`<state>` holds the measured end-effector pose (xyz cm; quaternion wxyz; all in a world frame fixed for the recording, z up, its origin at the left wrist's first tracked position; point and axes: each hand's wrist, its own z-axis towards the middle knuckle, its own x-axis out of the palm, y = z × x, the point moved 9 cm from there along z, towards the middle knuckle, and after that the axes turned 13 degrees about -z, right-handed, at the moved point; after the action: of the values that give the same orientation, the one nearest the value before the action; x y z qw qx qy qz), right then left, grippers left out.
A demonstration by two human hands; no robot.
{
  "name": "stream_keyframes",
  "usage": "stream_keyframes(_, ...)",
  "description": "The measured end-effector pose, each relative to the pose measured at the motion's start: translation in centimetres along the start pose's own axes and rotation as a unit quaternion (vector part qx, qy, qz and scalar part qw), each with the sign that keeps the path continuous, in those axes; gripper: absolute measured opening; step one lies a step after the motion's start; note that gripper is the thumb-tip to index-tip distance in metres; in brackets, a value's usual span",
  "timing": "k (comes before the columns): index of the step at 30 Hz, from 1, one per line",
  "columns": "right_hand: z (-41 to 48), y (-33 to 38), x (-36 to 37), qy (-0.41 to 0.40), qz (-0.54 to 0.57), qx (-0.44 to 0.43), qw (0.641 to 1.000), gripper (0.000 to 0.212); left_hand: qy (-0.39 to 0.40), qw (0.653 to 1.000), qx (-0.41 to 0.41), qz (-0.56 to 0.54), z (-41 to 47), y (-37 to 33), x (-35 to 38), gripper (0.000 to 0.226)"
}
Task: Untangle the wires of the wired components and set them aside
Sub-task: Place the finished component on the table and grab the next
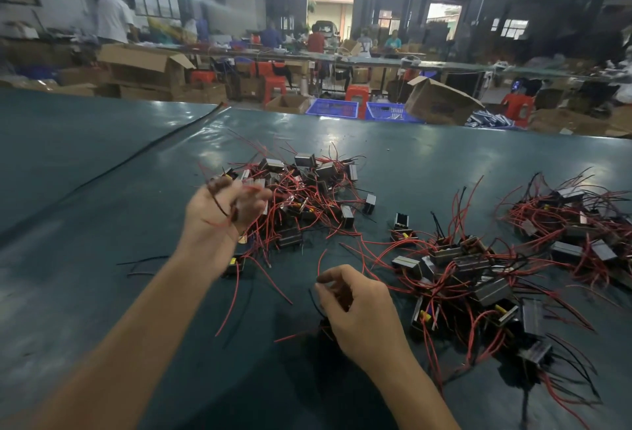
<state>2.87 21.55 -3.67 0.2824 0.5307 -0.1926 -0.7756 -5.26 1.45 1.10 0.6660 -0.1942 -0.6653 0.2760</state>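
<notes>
Gripping a bunch of red and dark wires (220,207) in the left hand (205,221), fingers curled round them, raised off the tabletop (102,207). Dangling just under that wrist: one wired component (234,265) with a yellow tag. Pinching a red wire (318,264) and a black wire (313,299) in the right hand (355,306), fingers curled. Possibly a dark component hanging beneath those fingers, too blurred to confirm. Just beyond the left hand, meeting its wires: tangled pile (307,187) of components. Near the right hand, on its right: second pile (458,269), red leads sprawling toward the hand. Further right, apart: third pile (574,221). Left of the left hand: long black cable (136,159) running diagonally across the tabletop. Beside the left forearm: short black offcuts (143,264). Far beyond both hands, past the tabletop edge: blue crates (333,109), cardboard boxes (441,101), red stools (273,84), people (316,40).
</notes>
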Motion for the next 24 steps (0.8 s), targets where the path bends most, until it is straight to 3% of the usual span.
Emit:
stream_keyframes(5,0.0,0.3,-0.3,-0.023,0.011,-0.013,1.0,0.002,-0.073,0.99,-0.117,0.01,-2.4,7.2,-4.7,0.016)
stream_keyframes(8,-0.1,0.3,-0.6,-0.036,0.011,-0.018,0.999,0.002,-0.037,0.985,-0.167,0.026,-3.1,8.3,-4.6,0.021)
stream_keyframes(11,-0.1,0.2,-0.7,-0.04,0.016,-0.021,0.999,0.003,0.018,0.983,-0.156,0.093,-3.5,8.1,-3.6,0.036)
stream_keyframes(14,0.0,-0.2,-0.9,-0.049,0.03,-0.013,0.998,0.007,0.073,0.976,-0.152,0.135,-4.0,7.9,-2.5,0.033)
stream_keyframes(21,-0.1,-0.2,-0.9,-0.054,0.021,-0.015,0.998,0.013,0.086,0.962,-0.131,0.225,-4.3,7.6,-2.3,0.026)
stream_keyframes(23,-0.2,-0.3,-0.8,-0.054,0.03,-0.01,0.998,0.015,0.062,0.95,-0.065,0.298,-3.8,6.5,-2.5,0.032)
stream_keyframes(24,-0.2,-0.4,-0.7,-0.053,0.038,-0.004,0.998,0.015,0.049,0.929,0.012,0.366,-3.6,5.1,-2.6,0.04)
